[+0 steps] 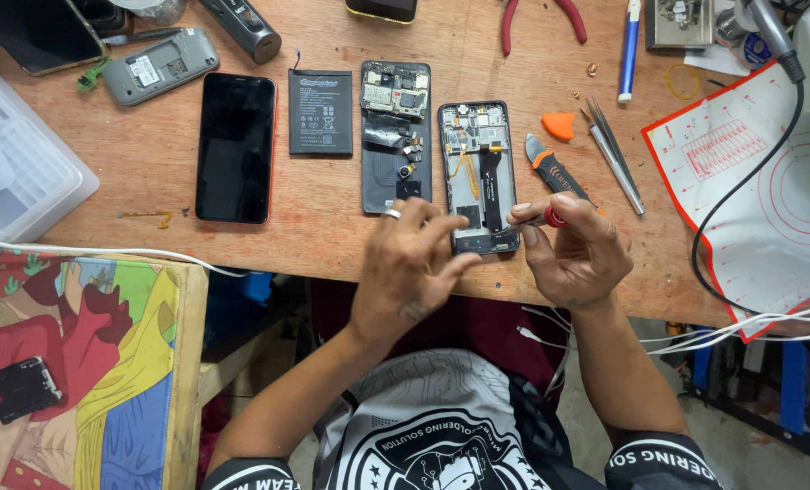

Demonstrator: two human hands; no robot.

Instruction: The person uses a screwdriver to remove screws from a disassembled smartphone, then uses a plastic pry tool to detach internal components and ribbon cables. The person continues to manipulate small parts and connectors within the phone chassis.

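Note:
An opened phone body [478, 163] with its inner parts exposed lies on the wooden bench. My left hand [411, 263], with a ring on one finger, rests its fingertips on the phone's lower end. My right hand [573, 249] grips a small tool with a red tip [554, 217] just right of the phone's lower edge. An orange and black pry tool [551, 169] lies under and behind that hand. Left of the opened phone lie a black back cover with parts on it [396, 136], a flat black battery [321, 112] and a black phone, screen up [235, 147].
Tweezers [615, 156], an orange pick [559, 124], a blue and white pen [629, 50] and red pliers [541, 20] lie at the back right. A white and red work mat [768, 209] with a black cable sits right. A clear plastic box [10, 163] is left.

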